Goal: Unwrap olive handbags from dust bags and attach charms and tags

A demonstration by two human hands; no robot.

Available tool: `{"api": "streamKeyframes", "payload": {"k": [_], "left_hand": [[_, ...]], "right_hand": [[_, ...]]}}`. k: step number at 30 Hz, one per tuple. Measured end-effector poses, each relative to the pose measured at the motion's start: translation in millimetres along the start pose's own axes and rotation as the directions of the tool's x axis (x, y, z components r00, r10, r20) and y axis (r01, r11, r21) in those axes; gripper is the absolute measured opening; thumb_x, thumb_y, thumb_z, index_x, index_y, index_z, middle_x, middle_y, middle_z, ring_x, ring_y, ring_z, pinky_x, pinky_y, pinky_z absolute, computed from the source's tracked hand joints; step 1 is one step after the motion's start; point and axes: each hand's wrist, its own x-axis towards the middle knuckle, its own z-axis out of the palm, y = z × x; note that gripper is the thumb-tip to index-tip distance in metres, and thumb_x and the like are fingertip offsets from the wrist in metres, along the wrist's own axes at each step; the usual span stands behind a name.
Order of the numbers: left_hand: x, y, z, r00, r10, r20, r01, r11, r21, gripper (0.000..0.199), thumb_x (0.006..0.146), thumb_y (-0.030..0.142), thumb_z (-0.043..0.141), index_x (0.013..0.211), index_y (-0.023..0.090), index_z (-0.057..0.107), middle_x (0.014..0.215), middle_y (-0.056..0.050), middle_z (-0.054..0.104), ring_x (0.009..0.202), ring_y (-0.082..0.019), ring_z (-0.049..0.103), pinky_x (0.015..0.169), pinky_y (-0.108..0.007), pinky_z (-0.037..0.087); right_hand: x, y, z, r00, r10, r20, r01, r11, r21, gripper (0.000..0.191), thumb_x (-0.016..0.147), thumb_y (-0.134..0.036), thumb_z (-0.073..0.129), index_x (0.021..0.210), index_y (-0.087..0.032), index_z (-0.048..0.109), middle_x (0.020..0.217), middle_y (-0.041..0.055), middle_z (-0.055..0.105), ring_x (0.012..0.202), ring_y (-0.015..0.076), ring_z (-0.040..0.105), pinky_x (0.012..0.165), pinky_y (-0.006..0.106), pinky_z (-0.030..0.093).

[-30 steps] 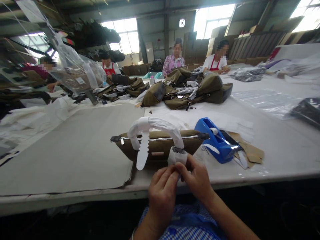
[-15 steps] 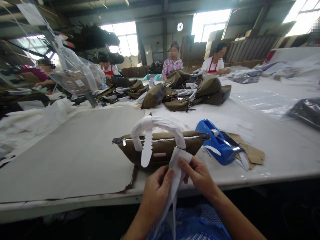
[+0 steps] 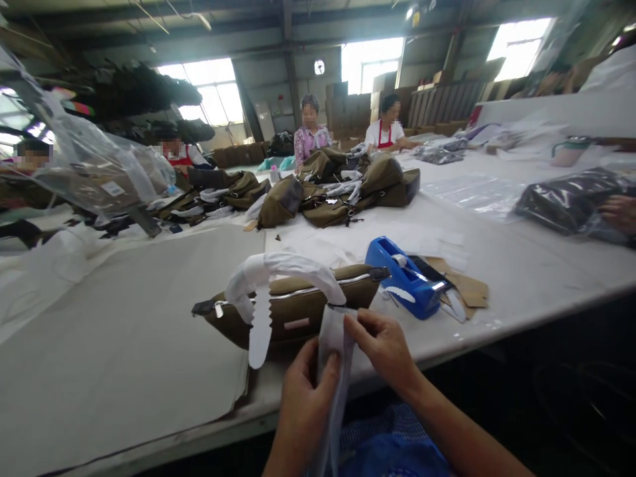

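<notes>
An olive bag (image 3: 293, 298) with a silver zipper lies at the table's front edge. Its arched handle (image 3: 293, 265) is wrapped in white paper, and a white notched strip (image 3: 261, 324) hangs from the handle's left part. Below the handle's right end, my left hand (image 3: 313, 377) pinches a long white paper strip (image 3: 334, 338) that trails down toward my lap. The upper right edge of this strip is between the thumb and fingers of my right hand (image 3: 380, 341).
Right of the bag stands a blue tape dispenser (image 3: 410, 281) beside brown card pieces (image 3: 464, 288). Olive bags (image 3: 338, 189) are piled farther back. Several people sit beyond. A hand (image 3: 619, 212) touches a plastic-wrapped dark bundle (image 3: 566, 199) at the right.
The view has turned right, so the bag and dispenser appear farther left. My right hand's fingers now pinch the strip nearer its edge. Another person's hand has appeared at the right.
</notes>
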Motion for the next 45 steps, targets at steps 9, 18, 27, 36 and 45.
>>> {"api": "streamKeyframes", "payload": {"k": [9,18,27,36,45], "left_hand": [[-0.6,-5.2,6.9,0.994,0.049,-0.098,-0.038,0.992,0.118,0.036,0.088,0.047,0.065,0.108,0.017,0.071,0.107,-0.010,0.076,0.096,-0.029,0.070,0.086,-0.038,0.055],[-3.8,-17.3,10.4,0.987,-0.157,0.040,0.162,0.967,-0.195,0.058,0.079,0.055,0.077,0.118,0.013,0.071,0.112,-0.014,0.077,0.112,-0.032,0.069,0.096,-0.038,0.054],[4.0,-21.2,8.0,0.972,-0.220,-0.086,0.213,0.973,-0.084,0.058,0.073,0.060,0.078,0.109,0.015,0.075,0.102,-0.011,0.079,0.110,-0.036,0.070,0.104,-0.045,0.049],[7.0,-18.1,9.1,0.976,-0.177,-0.126,0.176,0.984,-0.020,0.057,0.068,0.062,0.078,0.098,0.014,0.078,0.106,-0.013,0.079,0.112,-0.039,0.068,0.105,-0.046,0.048],[8.8,-14.9,7.1,0.969,-0.195,-0.152,0.197,0.980,-0.003,0.056,0.064,0.063,0.081,0.092,0.015,0.079,0.094,-0.012,0.080,0.105,-0.039,0.071,0.099,-0.045,0.053]], "right_hand": [[-9.9,-9.8,-1.8,0.991,-0.127,0.041,0.130,0.988,-0.086,0.036,0.089,-0.043,0.066,0.066,-0.020,0.051,0.059,-0.0041,0.047,0.055,0.0122,0.044,0.053,0.025,0.032],[3.1,-5.1,-1.4,0.984,0.125,0.128,-0.153,0.956,0.248,0.035,0.083,-0.048,0.073,0.071,-0.017,0.063,0.057,-0.0050,0.045,0.052,0.0102,0.038,0.048,0.024,0.030],[13.0,-5.8,-67.1,0.994,-0.095,-0.058,0.088,0.990,-0.112,0.025,0.093,-0.040,0.063,0.100,-0.020,0.075,0.070,0.0008,0.067,0.061,0.0154,0.060,0.063,0.028,0.050],[73.5,58.1,-179.2,0.949,0.085,-0.303,-0.168,0.952,-0.258,0.023,0.074,-0.044,0.076,0.068,-0.021,0.078,0.116,0.0137,0.074,0.118,0.0367,0.063,0.109,0.054,0.041],[59.6,30.7,-176.6,0.933,0.177,-0.313,-0.153,0.983,0.100,0.037,0.075,-0.054,0.077,0.090,-0.020,0.079,0.131,0.0096,0.067,0.114,0.0256,0.065,0.095,0.035,0.054]]}}
